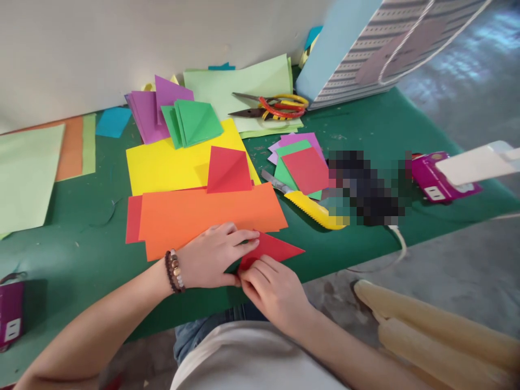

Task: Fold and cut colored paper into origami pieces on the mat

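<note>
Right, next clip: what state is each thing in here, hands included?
Left hand: fingers extended, tips on the red paper triangle.
Right hand: fingers on the triangle's lower corner.
Red paper triangle: lying flat on the green mat.
Orange paper sheets: lying flat, overlapping.
Scissors: blades apart, lying on pale green paper.
Yellow utility knife: lying on the green mat.

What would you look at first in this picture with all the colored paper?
Your eye would probably go first to the two hands at the bottom, with their fingers on a red paper triangle near the edge of the green mat. Just above them, a bright orange paper sheet overlaps a big yellow paper sheet. Farther back, scissors with red and yellow handles lie on pale green paper.
</note>
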A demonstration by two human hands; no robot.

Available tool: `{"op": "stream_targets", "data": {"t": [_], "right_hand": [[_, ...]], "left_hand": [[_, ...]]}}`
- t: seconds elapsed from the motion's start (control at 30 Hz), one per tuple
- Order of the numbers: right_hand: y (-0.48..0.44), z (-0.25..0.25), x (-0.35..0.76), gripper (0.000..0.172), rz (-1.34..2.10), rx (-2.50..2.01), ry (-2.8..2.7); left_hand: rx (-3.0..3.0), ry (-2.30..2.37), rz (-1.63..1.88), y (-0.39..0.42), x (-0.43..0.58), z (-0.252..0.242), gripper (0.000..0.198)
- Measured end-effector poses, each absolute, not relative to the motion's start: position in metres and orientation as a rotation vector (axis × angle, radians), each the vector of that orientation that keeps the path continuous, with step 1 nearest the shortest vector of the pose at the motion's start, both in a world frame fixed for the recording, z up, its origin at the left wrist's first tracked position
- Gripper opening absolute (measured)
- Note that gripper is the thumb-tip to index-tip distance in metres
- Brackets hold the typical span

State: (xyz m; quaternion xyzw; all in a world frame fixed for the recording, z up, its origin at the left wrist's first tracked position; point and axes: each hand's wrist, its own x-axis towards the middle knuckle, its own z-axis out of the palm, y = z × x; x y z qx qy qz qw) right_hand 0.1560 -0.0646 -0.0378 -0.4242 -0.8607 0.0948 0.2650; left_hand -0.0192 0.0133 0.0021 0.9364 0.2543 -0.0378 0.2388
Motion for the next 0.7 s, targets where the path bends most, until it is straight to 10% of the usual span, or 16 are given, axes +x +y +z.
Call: {"op": "stream_targets", "data": {"t": [0.3,0.43,0.7], "right_hand": [[-0.064,-0.027,0.175,0.008,0.449,-1.168,-2.148],[-0.054,-0.022,0.226,0.045,0.258,-1.548,-2.063],[-0.053,-0.03,0.23,0.008,0.494,-1.415,-1.948]], "left_hand": [[2.519,0.678,-0.008,0.014,-0.02,-0.002,0.098],[2.544,0.747,0.058,0.009,-0.017,-0.002,0.08],[2.038,0.979,0.578,-0.011,-0.009,0.008,0.058]]}}
